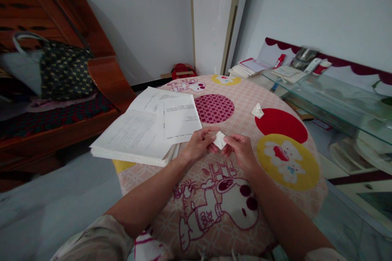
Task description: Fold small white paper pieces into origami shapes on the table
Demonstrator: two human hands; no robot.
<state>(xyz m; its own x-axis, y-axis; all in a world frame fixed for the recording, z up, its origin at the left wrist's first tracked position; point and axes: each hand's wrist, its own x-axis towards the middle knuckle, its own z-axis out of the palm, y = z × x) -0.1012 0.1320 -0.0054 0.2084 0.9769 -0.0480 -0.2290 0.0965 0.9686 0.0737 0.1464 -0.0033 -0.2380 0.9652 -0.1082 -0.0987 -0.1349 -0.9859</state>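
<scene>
Between my two hands is a small piece of folded white paper (219,140), diamond-shaped with creases showing. My left hand (200,143) pinches its left corner, and my right hand (240,148) grips the right side with thumb and fingers. Both hands are held over the middle of the round table. Farther off to the right, a second small folded paper (257,111) lies on the tablecloth by a red circle. To the left of my hands sits a thick stack of printed sheets (131,134), with a loose printed page (180,116) on top.
A patterned tablecloth (245,89) covers the round table. At the right stands a glass-topped cabinet (343,98) holding papers, a red bottle (279,61) and other items. A wooden sofa (104,71) with a dark patterned bag (65,69) is at left. A white air conditioner (211,24) stands behind.
</scene>
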